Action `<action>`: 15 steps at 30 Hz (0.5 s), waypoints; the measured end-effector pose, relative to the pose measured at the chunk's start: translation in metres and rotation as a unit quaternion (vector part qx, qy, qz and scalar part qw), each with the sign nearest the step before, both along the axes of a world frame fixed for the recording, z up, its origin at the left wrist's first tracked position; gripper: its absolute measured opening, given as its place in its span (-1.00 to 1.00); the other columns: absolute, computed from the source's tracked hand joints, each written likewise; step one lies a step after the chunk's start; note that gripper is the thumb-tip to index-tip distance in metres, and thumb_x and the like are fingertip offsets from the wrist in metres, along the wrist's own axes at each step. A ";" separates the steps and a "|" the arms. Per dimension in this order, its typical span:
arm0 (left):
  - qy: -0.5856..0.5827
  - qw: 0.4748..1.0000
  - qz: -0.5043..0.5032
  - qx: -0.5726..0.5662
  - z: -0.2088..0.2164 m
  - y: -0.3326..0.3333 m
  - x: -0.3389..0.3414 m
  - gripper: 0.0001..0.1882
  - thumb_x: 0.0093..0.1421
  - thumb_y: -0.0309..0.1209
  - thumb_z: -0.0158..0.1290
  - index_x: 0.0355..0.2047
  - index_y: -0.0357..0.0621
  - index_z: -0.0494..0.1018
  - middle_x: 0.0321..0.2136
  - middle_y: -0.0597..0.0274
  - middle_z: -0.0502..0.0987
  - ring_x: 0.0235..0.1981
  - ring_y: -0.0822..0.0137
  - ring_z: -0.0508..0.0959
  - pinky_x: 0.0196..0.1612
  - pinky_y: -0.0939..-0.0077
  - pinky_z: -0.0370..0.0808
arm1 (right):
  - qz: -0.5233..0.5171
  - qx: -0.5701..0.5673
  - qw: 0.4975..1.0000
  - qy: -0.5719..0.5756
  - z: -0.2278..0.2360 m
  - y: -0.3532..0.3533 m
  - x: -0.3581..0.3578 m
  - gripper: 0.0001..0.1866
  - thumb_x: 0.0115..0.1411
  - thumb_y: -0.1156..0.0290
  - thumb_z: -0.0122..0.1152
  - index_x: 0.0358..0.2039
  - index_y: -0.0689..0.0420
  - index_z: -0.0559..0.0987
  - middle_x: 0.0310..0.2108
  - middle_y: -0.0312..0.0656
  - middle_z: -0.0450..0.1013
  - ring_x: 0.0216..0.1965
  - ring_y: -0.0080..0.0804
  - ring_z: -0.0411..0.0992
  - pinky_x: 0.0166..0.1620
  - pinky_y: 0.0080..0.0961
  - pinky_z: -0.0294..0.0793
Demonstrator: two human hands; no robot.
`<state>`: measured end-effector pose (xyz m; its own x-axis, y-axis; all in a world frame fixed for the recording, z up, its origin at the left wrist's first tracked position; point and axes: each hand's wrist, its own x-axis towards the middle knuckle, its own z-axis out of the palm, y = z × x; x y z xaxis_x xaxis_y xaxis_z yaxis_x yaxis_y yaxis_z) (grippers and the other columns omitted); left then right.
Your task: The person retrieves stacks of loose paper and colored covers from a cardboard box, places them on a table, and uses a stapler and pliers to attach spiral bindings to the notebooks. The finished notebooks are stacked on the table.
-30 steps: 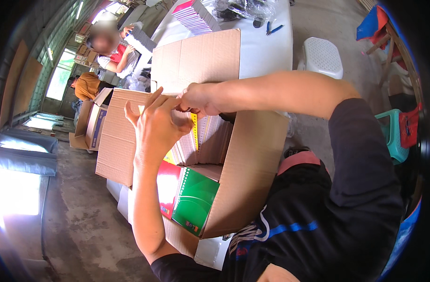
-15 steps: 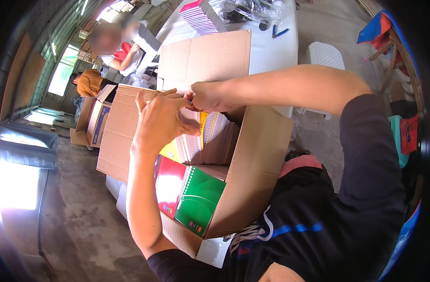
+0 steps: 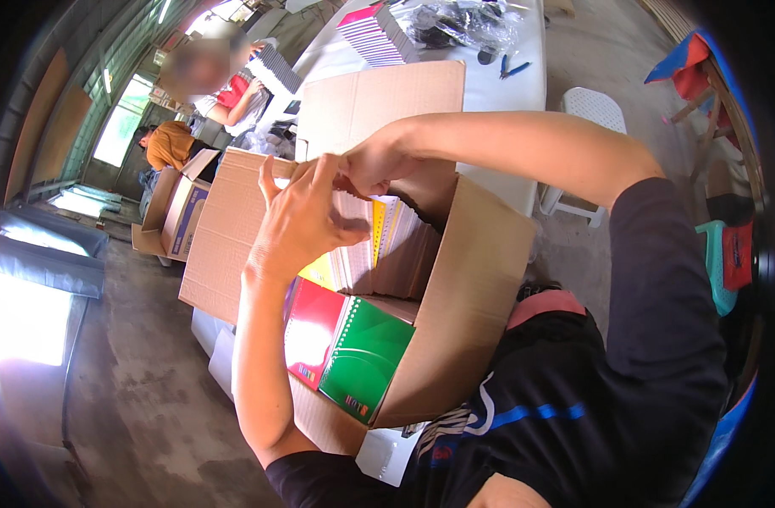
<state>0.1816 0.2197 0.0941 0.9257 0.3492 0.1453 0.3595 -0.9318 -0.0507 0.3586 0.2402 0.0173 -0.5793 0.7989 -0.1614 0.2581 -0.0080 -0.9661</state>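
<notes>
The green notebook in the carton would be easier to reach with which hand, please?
Probably the left hand: in this view it sits nearer the green notebook, its thumb apart from its fingers. The right hand is farther off, close to the far flap of the carton.
</notes>
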 end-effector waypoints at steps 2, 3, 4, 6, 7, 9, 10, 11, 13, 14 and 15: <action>-0.049 0.996 -0.045 0.066 -0.006 -0.002 -0.009 0.25 -0.55 -0.07 0.45 0.21 0.02 0.07 0.18 0.06 0.16 0.29 0.04 0.08 0.19 -0.28 -0.16 | 0.012 -0.027 1.000 -0.010 0.004 -0.002 0.003 -0.78 -0.27 0.67 -0.02 -0.52 0.13 0.38 -0.55 -0.32 0.14 -0.52 -0.50 0.10 -0.38 -0.59 0.16; -0.094 0.994 -0.036 0.049 -0.011 -0.001 -0.013 0.30 -0.59 -0.03 0.45 0.23 0.03 0.04 0.21 0.04 0.11 0.29 -0.01 0.06 0.18 -0.28 -0.15 | 0.018 -0.041 0.999 -0.016 0.006 -0.003 0.002 -0.80 -0.27 0.66 -0.03 -0.58 0.08 0.36 -0.60 -0.31 0.13 -0.55 -0.50 0.10 -0.33 -0.59 0.21; -0.138 0.990 -0.026 0.033 -0.019 0.001 -0.018 0.36 -0.63 0.02 0.44 0.25 0.03 0.01 0.23 0.01 0.06 0.29 -0.05 0.04 0.18 -0.27 -0.13 | 0.012 -0.051 0.999 0.015 0.005 -0.005 0.001 -0.82 -0.20 0.49 -0.01 -0.47 0.08 0.39 -0.47 -0.23 0.18 -0.40 -0.41 0.12 -0.19 -0.47 0.13; -0.185 0.982 -0.008 0.024 -0.024 0.001 -0.024 0.51 -0.71 0.11 0.42 0.31 0.06 -0.11 0.26 -0.10 -0.06 0.30 -0.16 -0.02 0.16 -0.26 -0.06 | -0.006 -0.069 0.995 0.074 0.007 -0.008 0.004 -0.62 -0.05 0.15 0.02 -0.25 0.10 0.47 -0.21 -0.08 0.30 -0.10 -0.24 0.15 0.08 -0.24 -0.04; -0.179 0.983 0.019 0.025 -0.026 -0.001 -0.028 0.51 -0.70 0.09 0.43 0.31 0.05 -0.13 0.26 -0.11 -0.07 0.30 -0.15 -0.02 0.16 -0.25 -0.04 | -0.015 -0.078 0.992 0.103 0.008 -0.008 0.004 -0.49 0.02 -0.02 0.04 -0.14 0.10 0.51 -0.09 0.00 0.36 0.05 -0.16 0.17 0.22 -0.12 -0.13; -0.170 0.982 0.074 0.023 -0.036 -0.006 -0.033 0.51 -0.68 0.04 0.45 0.32 0.04 -0.16 0.27 -0.12 -0.08 0.30 -0.14 -0.02 0.15 -0.23 0.00 | -0.042 -0.103 0.990 0.082 0.021 -0.016 -0.002 -0.22 0.00 -0.28 -0.06 0.07 0.05 0.37 0.07 0.10 0.23 0.18 -0.05 -0.01 0.23 0.03 -0.26; -0.177 0.976 0.118 -0.034 -0.040 -0.012 -0.031 0.48 -0.62 -0.15 0.50 0.32 0.02 -0.18 0.28 -0.15 -0.10 0.29 -0.15 -0.01 0.14 -0.23 0.05 | -0.057 -0.115 0.989 0.072 0.026 -0.020 -0.006 -0.09 -0.02 -0.42 -0.11 0.17 0.02 0.30 0.15 0.15 0.16 0.25 0.01 -0.09 0.24 0.10 -0.33; -0.179 0.976 0.117 -0.035 -0.044 -0.016 -0.031 0.47 -0.60 -0.22 0.50 0.32 0.01 -0.18 0.28 -0.15 -0.11 0.28 -0.16 0.02 0.14 -0.21 0.06 | -0.096 -0.111 0.988 0.045 0.026 -0.021 -0.013 -0.03 -0.06 -0.46 -0.10 0.20 0.01 0.25 0.15 0.17 0.16 0.25 0.00 -0.08 0.24 0.11 -0.34; -0.184 0.976 0.111 -0.039 -0.056 -0.019 -0.032 0.44 -0.57 -0.35 0.49 0.32 0.00 -0.19 0.28 -0.16 -0.12 0.26 -0.18 0.06 0.13 -0.19 0.09 | -0.176 -0.100 0.979 -0.008 0.028 -0.021 -0.023 0.10 -0.14 -0.56 -0.10 0.26 -0.01 0.14 0.13 0.21 0.15 0.24 -0.01 -0.05 0.24 0.13 -0.37; -0.213 0.973 0.088 -0.020 -0.061 -0.018 -0.031 0.42 -0.55 -0.41 0.46 0.31 -0.03 -0.20 0.27 -0.20 -0.12 0.25 -0.20 0.07 0.17 -0.11 0.10 | -0.160 -0.110 0.981 -0.015 0.028 -0.022 -0.025 0.05 -0.12 -0.50 -0.05 0.25 -0.01 0.16 0.15 0.16 0.15 0.25 -0.08 -0.03 0.24 0.04 -0.31; -0.214 0.971 0.098 -0.029 -0.064 -0.017 -0.032 0.43 -0.54 -0.36 0.47 0.31 -0.06 -0.23 0.27 -0.21 -0.13 0.27 -0.19 0.03 0.21 -0.07 0.06 | -0.145 -0.120 0.982 -0.023 0.028 -0.022 -0.024 0.01 -0.10 -0.44 0.01 0.24 -0.01 0.18 0.17 0.11 0.15 0.25 -0.14 0.00 0.24 -0.06 -0.24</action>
